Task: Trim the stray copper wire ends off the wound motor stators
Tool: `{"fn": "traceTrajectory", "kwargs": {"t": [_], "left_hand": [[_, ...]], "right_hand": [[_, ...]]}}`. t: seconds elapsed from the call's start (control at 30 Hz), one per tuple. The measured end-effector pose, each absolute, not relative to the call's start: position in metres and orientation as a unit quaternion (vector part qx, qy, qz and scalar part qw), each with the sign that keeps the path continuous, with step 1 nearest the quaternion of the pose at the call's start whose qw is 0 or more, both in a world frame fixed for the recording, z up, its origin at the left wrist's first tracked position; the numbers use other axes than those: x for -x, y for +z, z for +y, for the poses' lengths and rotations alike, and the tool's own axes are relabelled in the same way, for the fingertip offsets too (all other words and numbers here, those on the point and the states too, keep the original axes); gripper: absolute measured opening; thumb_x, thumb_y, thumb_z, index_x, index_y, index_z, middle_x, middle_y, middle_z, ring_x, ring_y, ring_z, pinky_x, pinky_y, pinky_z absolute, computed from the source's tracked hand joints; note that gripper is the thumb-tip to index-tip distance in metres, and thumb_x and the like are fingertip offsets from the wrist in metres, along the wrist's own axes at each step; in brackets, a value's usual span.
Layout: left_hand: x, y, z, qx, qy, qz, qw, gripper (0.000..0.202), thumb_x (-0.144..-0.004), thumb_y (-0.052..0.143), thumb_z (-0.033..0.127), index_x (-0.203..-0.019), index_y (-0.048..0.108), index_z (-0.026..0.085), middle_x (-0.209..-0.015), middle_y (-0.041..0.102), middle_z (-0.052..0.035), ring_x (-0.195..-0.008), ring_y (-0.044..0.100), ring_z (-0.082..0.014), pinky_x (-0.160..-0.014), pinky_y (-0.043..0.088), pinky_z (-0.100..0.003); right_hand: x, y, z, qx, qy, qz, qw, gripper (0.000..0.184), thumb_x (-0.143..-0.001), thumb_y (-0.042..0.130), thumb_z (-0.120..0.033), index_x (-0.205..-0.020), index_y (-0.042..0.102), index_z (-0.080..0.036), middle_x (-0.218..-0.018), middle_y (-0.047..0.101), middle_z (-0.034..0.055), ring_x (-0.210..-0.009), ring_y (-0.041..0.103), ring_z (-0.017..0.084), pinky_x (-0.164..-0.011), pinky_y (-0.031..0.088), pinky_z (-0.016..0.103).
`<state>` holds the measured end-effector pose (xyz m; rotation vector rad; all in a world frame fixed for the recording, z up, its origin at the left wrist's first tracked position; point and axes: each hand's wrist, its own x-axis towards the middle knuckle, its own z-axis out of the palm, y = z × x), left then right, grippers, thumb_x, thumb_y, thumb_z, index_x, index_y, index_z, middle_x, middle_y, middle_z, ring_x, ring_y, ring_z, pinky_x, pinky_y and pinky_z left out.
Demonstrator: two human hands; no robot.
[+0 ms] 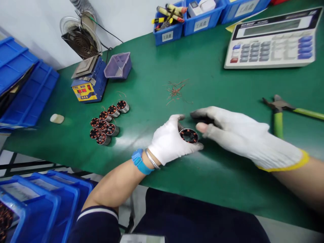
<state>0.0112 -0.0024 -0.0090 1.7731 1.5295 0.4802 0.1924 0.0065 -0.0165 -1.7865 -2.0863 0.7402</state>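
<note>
My left hand [168, 140], in a white glove, is closed around a motor stator [189, 135] with copper windings and a metal rim. Its fingers and thumb wrap the ring's sides, and the open top faces up. Just right of the stator is my right hand [227, 130], also gloved, with a bare thumb tip. Its thumb and forefinger are apart, and I see nothing between them; the hand is slightly blurred. Green-handled cutters [277, 108] lie with jaws apart beyond my right hand. Loose copper wire clippings [176, 90] are scattered on the green table ahead of both hands.
Several more stators [103, 125] stand grouped at the left. Behind them are a blue heating unit [88, 81] and a purple tray [118, 65]. Blue bins [168, 35] and a large calculator [272, 42] line the back. Blue crates [27, 84] stand at far left.
</note>
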Motion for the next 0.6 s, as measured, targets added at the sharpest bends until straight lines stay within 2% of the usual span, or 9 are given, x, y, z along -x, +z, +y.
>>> {"fn": "traceTrajectory", "kwargs": {"t": [0.07,0.17,0.3,0.43,0.5,0.53,0.6], "left_hand": [[-0.011,-0.009,-0.003,-0.697,0.186,0.586,0.370,0.102,-0.063,0.084,0.049,-0.150,0.038,0.021,-0.102,0.072,-0.0046,-0.093,0.073,-0.0277,-0.085,0.060,-0.042],[-0.012,-0.009,-0.004,-0.701,0.171,0.587,0.367,0.108,-0.065,0.081,0.048,-0.156,0.032,0.018,-0.101,0.073,-0.0053,-0.094,0.073,-0.0295,-0.085,0.061,-0.043],[-0.011,-0.012,-0.005,-0.718,0.180,0.575,0.350,0.097,-0.065,0.080,0.049,-0.150,0.046,0.019,-0.115,0.072,-0.0086,-0.102,0.072,-0.0292,-0.096,0.059,-0.044],[-0.005,-0.015,-0.001,-0.740,0.182,0.565,0.315,0.082,-0.067,0.078,0.049,-0.139,0.057,0.018,-0.132,0.067,-0.0114,-0.115,0.068,-0.0301,-0.106,0.055,-0.043],[-0.001,-0.015,0.001,-0.744,0.176,0.562,0.314,0.085,-0.066,0.079,0.049,-0.142,0.055,0.017,-0.132,0.067,-0.0114,-0.115,0.068,-0.0296,-0.107,0.055,-0.043],[0.000,-0.014,0.002,-0.746,0.175,0.560,0.315,0.089,-0.066,0.080,0.049,-0.144,0.053,0.016,-0.131,0.068,-0.0114,-0.114,0.068,-0.0293,-0.106,0.055,-0.042],[0.003,-0.014,0.003,-0.752,0.173,0.553,0.315,0.092,-0.066,0.081,0.050,-0.146,0.051,0.015,-0.128,0.069,-0.0113,-0.112,0.069,-0.0286,-0.105,0.055,-0.042]], "right_hand": [[-0.186,-0.018,0.006,0.585,0.312,-0.720,0.207,0.043,-0.084,0.052,-0.054,-0.108,0.070,-0.024,-0.109,0.073,0.0055,-0.095,0.067,0.023,-0.080,0.050,0.036],[-0.186,-0.018,0.003,0.610,0.294,-0.709,0.195,0.030,-0.085,0.048,-0.045,-0.084,0.068,-0.022,-0.090,0.071,0.0063,-0.080,0.064,0.021,-0.068,0.046,0.034],[-0.205,-0.018,-0.007,0.643,0.213,-0.732,0.074,0.036,-0.086,0.041,-0.049,-0.082,0.067,-0.024,-0.089,0.071,0.0065,-0.081,0.064,0.024,-0.058,0.035,0.033],[-0.222,-0.014,-0.016,0.619,0.167,-0.768,0.007,0.045,-0.085,0.032,-0.056,-0.078,0.064,-0.026,-0.083,0.068,0.0065,-0.074,0.062,0.025,-0.056,0.032,0.035],[-0.220,-0.011,-0.016,0.640,0.152,-0.752,0.045,0.047,-0.083,0.035,-0.060,-0.089,0.067,-0.026,-0.093,0.070,0.0066,-0.073,0.064,0.024,-0.055,0.035,0.035],[-0.217,-0.011,-0.016,0.652,0.140,-0.742,0.076,0.049,-0.084,0.038,-0.061,-0.103,0.068,-0.027,-0.102,0.071,0.0068,-0.074,0.065,0.023,-0.055,0.037,0.034],[-0.206,-0.015,-0.013,0.637,0.116,-0.751,0.130,0.055,-0.089,0.040,-0.055,-0.131,0.060,-0.027,-0.117,0.070,0.0083,-0.081,0.067,0.023,-0.058,0.040,0.034]]}}
